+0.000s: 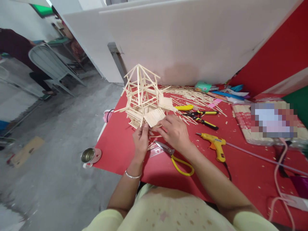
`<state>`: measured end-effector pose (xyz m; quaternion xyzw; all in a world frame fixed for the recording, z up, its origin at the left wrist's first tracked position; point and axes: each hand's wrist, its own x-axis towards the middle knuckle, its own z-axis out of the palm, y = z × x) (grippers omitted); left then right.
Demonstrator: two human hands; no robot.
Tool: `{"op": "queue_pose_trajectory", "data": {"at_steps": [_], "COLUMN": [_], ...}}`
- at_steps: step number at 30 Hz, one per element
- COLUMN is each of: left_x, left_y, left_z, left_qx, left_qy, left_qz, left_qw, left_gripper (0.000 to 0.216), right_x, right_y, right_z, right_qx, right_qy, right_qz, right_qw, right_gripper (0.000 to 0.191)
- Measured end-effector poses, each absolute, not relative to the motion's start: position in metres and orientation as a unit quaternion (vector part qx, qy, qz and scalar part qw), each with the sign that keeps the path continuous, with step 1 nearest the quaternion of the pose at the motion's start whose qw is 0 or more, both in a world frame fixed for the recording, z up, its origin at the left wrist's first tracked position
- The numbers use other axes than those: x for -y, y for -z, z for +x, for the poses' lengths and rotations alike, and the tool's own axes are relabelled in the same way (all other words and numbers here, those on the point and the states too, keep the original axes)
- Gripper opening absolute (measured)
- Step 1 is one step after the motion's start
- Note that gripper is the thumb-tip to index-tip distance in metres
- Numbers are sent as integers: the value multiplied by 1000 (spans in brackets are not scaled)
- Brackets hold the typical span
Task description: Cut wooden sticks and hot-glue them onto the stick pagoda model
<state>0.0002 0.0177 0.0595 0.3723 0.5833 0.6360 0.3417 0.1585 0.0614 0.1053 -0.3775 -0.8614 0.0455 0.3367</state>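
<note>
Head view: on the red table (110,144), the left hand (141,138) pinches the stick model (139,93) low down; the right hand (176,132) bends round its slatted panel (154,117), pinch unclear. Probably fitting; next wants steady alignment.

The stick model (139,86) in the middle of the frame is pale cream, its front panel (154,118) finely striped by parallel sticks. Solid red covers the tabletop (110,150). Right of centre, the glue gun (218,147) is yellow with an orange trigger, and the pliers (198,118) are black and yellow. The scissors (171,152) pair silver blades with yellow handles. At bottom centre, the pale yellow shirt (168,208) bears brownish spots and a pink motif. Grey floor (72,128) fills the left.
</note>
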Motion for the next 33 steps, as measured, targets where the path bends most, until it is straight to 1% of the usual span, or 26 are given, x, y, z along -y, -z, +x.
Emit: {"op": "queue_pose_trajectory", "data": {"at_steps": [15, 21, 29, 33], "left_x": [-15, -15, -5, 4], "left_y": [-60, -63, -56, -43], "left_z": [1, 1, 8, 17], "left_qx": [-585, -582, -573, -588], "left_qy": [-632, -632, -634, -593], "left_qz": [390, 386, 368, 395], "left_qw": [326, 335, 366, 382], "left_gripper": [42, 42, 38, 32], "right_x": [-61, -57, -47, -37], "right_y": [-107, -108, -94, -81], "right_z": [158, 162, 188, 211], "right_qx": [859, 854, 821, 799], "right_qy": [-52, -58, -64, -76], "right_qz": [-383, -387, -443, -489], "right_qw": [337, 343, 353, 342], "right_gripper": [15, 21, 28, 28]}}
